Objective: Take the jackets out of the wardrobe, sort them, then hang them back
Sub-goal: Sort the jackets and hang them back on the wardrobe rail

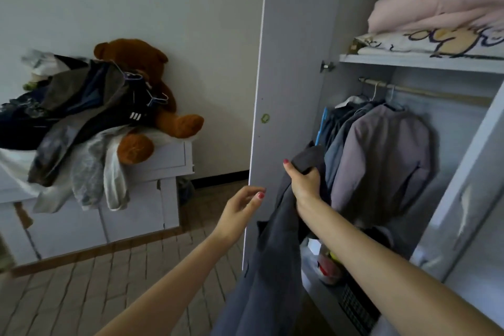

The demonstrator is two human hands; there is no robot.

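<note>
Right hand (304,181) bunches a dark grey jacket (268,259) by the wardrobe (289,63), left hand (240,210) loose, probably empty.

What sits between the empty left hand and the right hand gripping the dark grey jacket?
In the head view, only the open wardrobe door's edge; left hand is apart from right hand and the dark grey jacket.

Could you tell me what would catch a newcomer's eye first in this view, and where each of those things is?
Centre frame, the right hand grips a dark grey jacket hanging down before the open wardrobe, while the left hand hovers open beside the door edge. On the left, a brown teddy bear sits on a white cabinet behind a heap of jackets. Top right, pink bedding fills the shelf above the rail.
</note>
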